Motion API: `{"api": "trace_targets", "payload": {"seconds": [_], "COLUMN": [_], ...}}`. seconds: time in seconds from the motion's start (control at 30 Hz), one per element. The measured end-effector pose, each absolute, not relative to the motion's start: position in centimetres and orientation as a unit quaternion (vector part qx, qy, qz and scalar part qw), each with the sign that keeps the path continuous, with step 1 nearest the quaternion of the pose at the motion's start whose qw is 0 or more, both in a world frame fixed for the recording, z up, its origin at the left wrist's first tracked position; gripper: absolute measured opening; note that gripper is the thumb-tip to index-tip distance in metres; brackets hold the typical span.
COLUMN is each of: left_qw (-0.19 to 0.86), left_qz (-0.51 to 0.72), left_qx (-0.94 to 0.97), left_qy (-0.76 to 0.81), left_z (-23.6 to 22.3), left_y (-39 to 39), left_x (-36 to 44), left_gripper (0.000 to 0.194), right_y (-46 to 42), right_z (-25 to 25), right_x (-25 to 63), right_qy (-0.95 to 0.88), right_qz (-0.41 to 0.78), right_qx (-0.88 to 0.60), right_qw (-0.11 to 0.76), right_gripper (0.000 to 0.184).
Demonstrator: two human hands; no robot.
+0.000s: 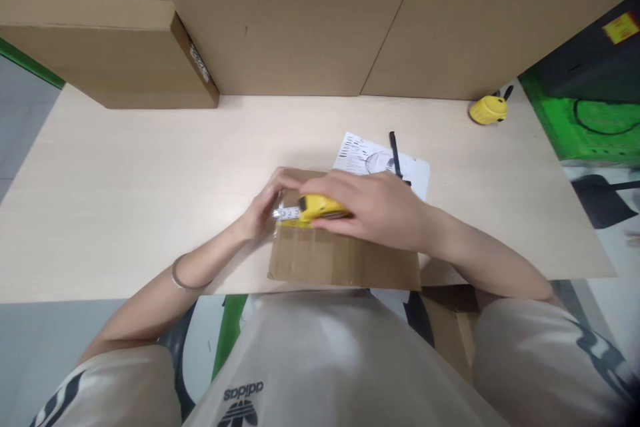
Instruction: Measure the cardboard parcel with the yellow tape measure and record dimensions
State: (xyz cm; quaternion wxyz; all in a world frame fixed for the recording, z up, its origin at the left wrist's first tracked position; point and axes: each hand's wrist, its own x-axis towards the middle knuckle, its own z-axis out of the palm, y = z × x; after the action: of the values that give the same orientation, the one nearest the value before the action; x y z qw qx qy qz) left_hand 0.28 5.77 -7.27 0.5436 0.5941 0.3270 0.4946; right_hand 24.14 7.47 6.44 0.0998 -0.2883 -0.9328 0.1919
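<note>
A small brown cardboard box (345,263) lies close to the table's front edge, directly before me. My right hand (387,208) is closed around a yellow tape measure (319,205) just over the top of the box. A short length of the tape's blade (287,213) sticks out to the left, its end at the box's left edge. My left hand (264,205) grips that left edge near the far corner, beside the blade's end; some of its fingers are hidden. Whether the blade touches the cardboard I cannot tell.
Behind the box lies a sheet of paper (357,157) with markings and a black pen (395,153) on it. A second yellow tape measure (488,110) sits at the back right. Large cartons (300,33) line the table's (150,180) far edge, with another carton (140,67) at left.
</note>
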Motion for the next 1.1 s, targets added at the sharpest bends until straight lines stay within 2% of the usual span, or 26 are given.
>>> {"api": "trace_targets", "payload": {"seconds": [0.13, 0.23, 0.3, 0.33, 0.4, 0.47, 0.53, 0.6, 0.67, 0.83, 0.97, 1.1], "left_qw": [0.599, 0.593, 0.516, 0.460, 0.343, 0.286, 0.247, 0.226, 0.202, 0.154, 0.096, 0.086], "left_qz": [0.496, 0.469, 0.454, 0.443, 0.424, 0.387, 0.342, 0.276, 0.237, 0.218, 0.192, 0.193], "left_qx": [0.540, 0.564, 0.628, 0.663, 0.724, 0.786, 0.839, 0.868, 0.883, 0.908, 0.940, 0.946], "left_qy": [0.321, 0.333, 0.364, 0.389, 0.423, 0.388, 0.343, 0.344, 0.351, 0.322, 0.267, 0.246], "left_z": [-7.2, -6.1, -4.2, -2.9, 0.0, 2.6, 4.1, 4.3, 3.7, 1.8, 1.9, 2.1], "left_y": [5.8, 6.1, 6.0, 5.6, 4.2, 2.2, 0.3, -0.9, -1.4, -1.2, -1.0, -0.8], "left_x": [0.6, 0.1, -0.3, -0.4, 0.0, 1.1, 2.6, 4.0, 4.8, 4.6, 4.1, 3.8], "left_gripper": [0.061, 0.063, 0.055, 0.044, 0.031, 0.034, 0.041, 0.042, 0.038, 0.032, 0.047, 0.043], "right_y": [7.3, 7.4, 7.4, 7.3, 6.9, 6.4, 5.7, 5.1, 4.4, 4.4, 7.1, 8.4], "right_z": [5.8, 6.5, 7.2, 7.7, 8.6, 9.4, 9.9, 9.9, 9.5, 9.0, 9.9, 10.3], "right_x": [20.7, 22.2, 24.5, 25.9, 28.5, 30.5, 31.6, 31.9, 31.5, 30.2, 30.4, 30.4], "right_qy": [-0.964, -0.953, -0.930, -0.918, -0.898, -0.892, -0.901, -0.914, -0.934, -0.954, -0.960, -0.951], "right_qz": [0.129, 0.175, 0.225, 0.245, 0.278, 0.318, 0.352, 0.357, 0.325, 0.256, 0.181, 0.240], "right_qx": [-0.193, -0.200, -0.238, -0.261, -0.289, -0.266, -0.198, -0.131, -0.098, -0.140, -0.204, -0.184], "right_qw": [0.130, 0.149, 0.164, 0.172, 0.182, 0.178, 0.159, 0.139, 0.114, 0.063, 0.063, 0.067], "right_gripper": [0.035, 0.035, 0.047, 0.052, 0.047, 0.035, 0.034, 0.033, 0.024, 0.012, 0.019, 0.024]}}
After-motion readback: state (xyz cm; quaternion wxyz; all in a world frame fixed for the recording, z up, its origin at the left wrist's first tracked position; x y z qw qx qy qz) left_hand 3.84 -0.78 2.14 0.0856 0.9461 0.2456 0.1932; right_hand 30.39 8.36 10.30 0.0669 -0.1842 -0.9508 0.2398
